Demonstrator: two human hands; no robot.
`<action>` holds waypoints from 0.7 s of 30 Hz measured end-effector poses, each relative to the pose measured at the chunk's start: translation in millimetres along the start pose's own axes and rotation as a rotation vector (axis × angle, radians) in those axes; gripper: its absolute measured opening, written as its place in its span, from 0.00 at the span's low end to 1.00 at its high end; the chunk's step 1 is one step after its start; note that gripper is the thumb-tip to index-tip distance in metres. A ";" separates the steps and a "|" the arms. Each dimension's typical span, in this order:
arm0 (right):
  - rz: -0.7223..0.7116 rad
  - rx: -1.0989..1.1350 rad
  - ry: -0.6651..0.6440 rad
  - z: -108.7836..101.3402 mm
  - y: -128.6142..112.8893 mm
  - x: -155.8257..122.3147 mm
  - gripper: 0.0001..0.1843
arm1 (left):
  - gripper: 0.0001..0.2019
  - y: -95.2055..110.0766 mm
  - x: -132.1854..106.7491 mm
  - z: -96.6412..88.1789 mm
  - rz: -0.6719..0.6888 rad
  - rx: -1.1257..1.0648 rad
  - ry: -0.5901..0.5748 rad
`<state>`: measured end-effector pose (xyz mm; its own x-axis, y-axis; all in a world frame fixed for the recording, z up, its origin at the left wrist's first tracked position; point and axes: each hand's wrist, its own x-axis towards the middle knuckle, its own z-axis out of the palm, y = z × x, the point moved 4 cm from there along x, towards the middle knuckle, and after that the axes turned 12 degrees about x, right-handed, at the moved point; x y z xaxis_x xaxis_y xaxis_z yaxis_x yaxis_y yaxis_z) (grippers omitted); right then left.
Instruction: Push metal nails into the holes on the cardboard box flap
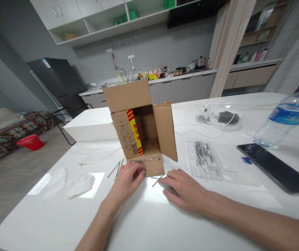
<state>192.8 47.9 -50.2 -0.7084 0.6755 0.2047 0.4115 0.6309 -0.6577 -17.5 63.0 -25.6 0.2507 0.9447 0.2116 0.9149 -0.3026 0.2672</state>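
Note:
A cardboard box (144,125) stands on the table with its opening towards me and its flaps spread. Grey round heads dot its left front panel (125,132), and a row of them crosses the lower flap (153,167). My left hand (129,177) is at that flap's left side, fingers curled over the edge, thumb near the index finger; the fingertips are partly hidden. My right hand (184,190) lies low over the table, fingers spread, its index fingertip touching loose nails (157,180) before the flap. More nails (116,169) lie left of the box.
At the right are a clear compartment case (203,158) of nails, a black phone (277,167), a water bottle (282,116) and a white device with a cord (224,120). White tissues (80,184) lie at the left; a long white box (94,123) stands behind them.

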 end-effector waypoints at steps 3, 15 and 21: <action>0.004 -0.001 0.000 -0.3 -0.1 0.5 0.13 | 0.08 1.6 -0.3 -1.5 -0.002 -0.001 0.004; -0.002 0.005 0.010 -0.1 0.2 -0.1 0.12 | 0.09 0.1 -0.6 -2.7 0.025 0.001 0.028; 0.005 0.002 0.001 -0.4 0.1 0.2 0.13 | 0.09 -0.6 -1.2 -3.4 0.005 -0.050 0.078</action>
<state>192.9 48.3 -50.0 -0.7055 0.6793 0.2021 0.4141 0.6266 -0.6602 -19.5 61.6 -22.8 0.2279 0.9311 0.2848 0.8965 -0.3148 0.3118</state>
